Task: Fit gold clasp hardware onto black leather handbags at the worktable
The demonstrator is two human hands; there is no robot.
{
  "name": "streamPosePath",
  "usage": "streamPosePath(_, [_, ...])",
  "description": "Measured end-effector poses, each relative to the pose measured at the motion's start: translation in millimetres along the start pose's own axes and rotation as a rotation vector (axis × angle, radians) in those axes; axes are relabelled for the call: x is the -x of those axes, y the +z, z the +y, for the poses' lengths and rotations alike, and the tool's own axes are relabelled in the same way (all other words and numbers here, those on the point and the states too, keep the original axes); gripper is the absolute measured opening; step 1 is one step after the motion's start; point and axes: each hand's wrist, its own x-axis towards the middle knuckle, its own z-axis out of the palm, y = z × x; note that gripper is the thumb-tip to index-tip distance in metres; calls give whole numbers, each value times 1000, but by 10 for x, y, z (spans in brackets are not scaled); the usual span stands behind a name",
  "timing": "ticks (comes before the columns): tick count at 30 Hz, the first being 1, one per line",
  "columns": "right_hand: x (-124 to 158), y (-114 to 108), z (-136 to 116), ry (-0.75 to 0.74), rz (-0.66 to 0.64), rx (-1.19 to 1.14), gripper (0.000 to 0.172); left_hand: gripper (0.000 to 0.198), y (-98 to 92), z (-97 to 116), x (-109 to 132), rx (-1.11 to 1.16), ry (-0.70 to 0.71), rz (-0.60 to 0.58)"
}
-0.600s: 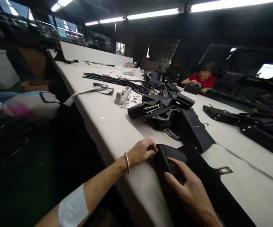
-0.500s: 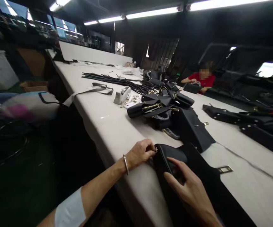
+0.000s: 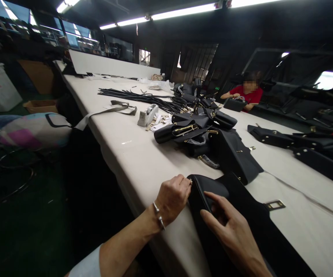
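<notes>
A black leather bag lies on the near edge of the long pale table. My left hand is closed in a pinch at the bag's left end, on a small metal fitting that is too small to name. My right hand grips the bag's near side, with the thumb pressed on its top face and the fingers curled round the edge. A silver bangle sits on my left wrist.
A heap of black bags with gold hardware lies beyond, with a tape dispenser, a bundle of black straps and a gold buckle. More black pieces lie at right. A person in red works across the table. A coloured bag sits on the floor at left.
My left wrist has turned and the hand has shifted slightly down at the bag's end. The right hand has stayed on the bag.
</notes>
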Motion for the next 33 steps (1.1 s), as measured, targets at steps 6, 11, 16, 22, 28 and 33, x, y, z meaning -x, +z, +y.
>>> streamPosePath(6, [-4, -7, -10, -4, 14, -13, 51, 15, 32, 106, -38, -13, -84, 128])
streamPosePath(11, [-4, -8, -26, 2, 6, -17, 51, 16, 10, 109, -77, 112, -170, 177])
streamPosePath(16, [10, -9, -34, 13, 2, -30, 49, 17, -111, -2, -116, 312, -331, 206])
streamPosePath(22, [3, -8, -24, 14, 5, -38, 47, 20, -224, -208, -15, 673, -505, 95])
streamPosePath(28, [-4, -12, -11, 23, 2, -60, 48, 25, -267, -201, 82, 761, -525, -46])
streamPosePath(33, [-3, 8, 12, 22, 8, -91, 47, 26, -236, -148, 28, 666, -526, -74])
